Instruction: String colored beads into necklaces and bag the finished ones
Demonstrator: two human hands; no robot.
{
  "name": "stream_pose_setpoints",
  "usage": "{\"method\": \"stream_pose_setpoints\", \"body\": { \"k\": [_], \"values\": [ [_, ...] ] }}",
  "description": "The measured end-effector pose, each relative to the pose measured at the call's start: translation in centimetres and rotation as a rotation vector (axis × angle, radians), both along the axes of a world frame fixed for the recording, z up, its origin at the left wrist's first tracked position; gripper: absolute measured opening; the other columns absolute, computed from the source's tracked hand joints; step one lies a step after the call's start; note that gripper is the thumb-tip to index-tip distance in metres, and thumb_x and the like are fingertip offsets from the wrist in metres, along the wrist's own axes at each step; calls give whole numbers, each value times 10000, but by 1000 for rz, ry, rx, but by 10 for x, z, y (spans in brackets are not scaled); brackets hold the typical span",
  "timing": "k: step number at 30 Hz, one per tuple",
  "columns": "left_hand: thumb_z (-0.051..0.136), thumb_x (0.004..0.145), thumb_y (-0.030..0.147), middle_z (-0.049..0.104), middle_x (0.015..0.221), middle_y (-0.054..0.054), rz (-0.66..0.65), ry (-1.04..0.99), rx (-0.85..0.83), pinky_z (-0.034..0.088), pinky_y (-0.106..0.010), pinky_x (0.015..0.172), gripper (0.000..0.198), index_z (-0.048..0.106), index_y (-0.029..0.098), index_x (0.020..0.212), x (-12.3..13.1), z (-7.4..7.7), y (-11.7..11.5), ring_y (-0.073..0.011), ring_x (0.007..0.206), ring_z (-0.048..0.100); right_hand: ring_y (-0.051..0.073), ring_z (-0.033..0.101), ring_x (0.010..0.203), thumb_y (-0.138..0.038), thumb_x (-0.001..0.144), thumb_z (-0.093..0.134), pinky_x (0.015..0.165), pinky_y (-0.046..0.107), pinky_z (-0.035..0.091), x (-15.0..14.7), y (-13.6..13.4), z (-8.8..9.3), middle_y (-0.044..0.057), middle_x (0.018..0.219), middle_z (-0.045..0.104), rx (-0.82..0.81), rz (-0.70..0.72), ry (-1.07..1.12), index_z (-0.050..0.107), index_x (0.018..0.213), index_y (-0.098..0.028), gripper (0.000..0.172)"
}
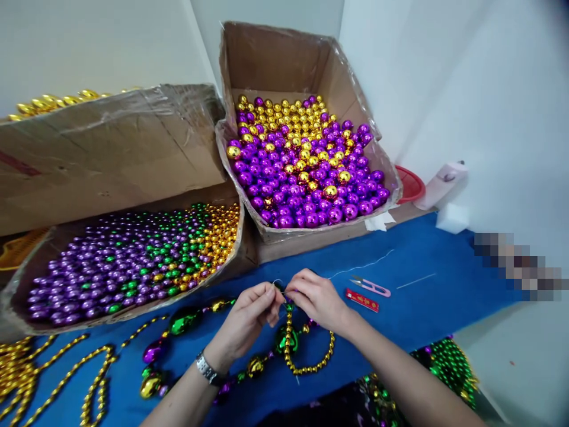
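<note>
My left hand [258, 305] and my right hand [313, 296] meet above the blue cloth, each pinching a thin white string [281, 290]. Between the fingertips the string curves into a small loop. Below them hangs a bead necklace [152, 351] of large green, purple and gold beads, lying in a curve on the cloth and partly hidden by my left arm. A strand of small gold beads [329, 350] forms a loop under my right hand. Pink-handled thread snips [376, 288] and a red packet [362, 300] lie right of my right hand.
A cardboard box [284, 237] of purple and gold balls stands at the back. Left of it, another box [249, 237] holds small purple, green and gold beads. Gold bead strands [57, 388] lie at left. A needle [415, 281] rests on the blue cloth [448, 261].
</note>
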State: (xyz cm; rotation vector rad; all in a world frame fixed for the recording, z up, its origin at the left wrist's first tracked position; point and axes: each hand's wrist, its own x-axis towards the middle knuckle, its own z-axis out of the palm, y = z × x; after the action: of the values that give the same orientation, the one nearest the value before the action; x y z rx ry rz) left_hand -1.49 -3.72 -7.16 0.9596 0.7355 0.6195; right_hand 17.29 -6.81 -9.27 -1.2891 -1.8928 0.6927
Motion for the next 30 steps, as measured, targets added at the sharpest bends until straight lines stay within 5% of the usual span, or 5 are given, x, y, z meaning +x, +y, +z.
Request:
{"method": "stream_pose_setpoints", "body": {
  "k": [10, 17, 22, 25, 30],
  "values": [
    [514, 883, 347, 524, 657, -10, 54, 0, 0, 359, -223, 511, 231, 592, 144, 806, 5, 2, 1, -92, 523, 422, 92, 646, 597, -223, 918, 476, 512, 161, 457, -14, -24, -7, -26, 772, 671, -234, 3, 167, 501, 1154, -199, 238],
    [533, 871, 350, 533, 635, -19, -16, 87, 76, 306, -210, 483, 254, 582, 126, 764, 4, 6, -6, -82, 506, 408, 170, 598, 781, -111, 842, 496, 725, 264, 402, -34, -9, -12, 36, 828, 652, -162, -126, 92, 628, 836, -208, 164],
    [503, 886, 359, 543, 670, -18, 14, 93, 79, 330, -212, 504, 250, 570, 137, 793, -1, 5, -6, -82, 521, 403, 177, 549, 796, -275, 881, 534, 750, 279, 360, -19, -11, -8, 44, 823, 627, -176, -116, 165, 656, 803, -216, 157],
    [477, 894, 383, 545, 672, -10, 17, 190, 198, 360, -224, 521, 257, 569, 153, 824, -3, 4, -2, -99, 539, 428, 167, 524, 766, -339, 833, 619, 759, 280, 351, -4, -16, -2, 27, 766, 599, -223, -101, 292, 660, 754, -216, 153],
    [557, 849, 362, 549, 701, -15, 163, 580, 654, 368, -245, 629, 232, 597, 162, 740, -9, 0, 4, -138, 667, 483, 158, 558, 772, -384, 868, 578, 733, 285, 425, 10, -23, -2, 15, 787, 601, -344, -91, 708, 618, 752, -210, 213]
  ]
}}
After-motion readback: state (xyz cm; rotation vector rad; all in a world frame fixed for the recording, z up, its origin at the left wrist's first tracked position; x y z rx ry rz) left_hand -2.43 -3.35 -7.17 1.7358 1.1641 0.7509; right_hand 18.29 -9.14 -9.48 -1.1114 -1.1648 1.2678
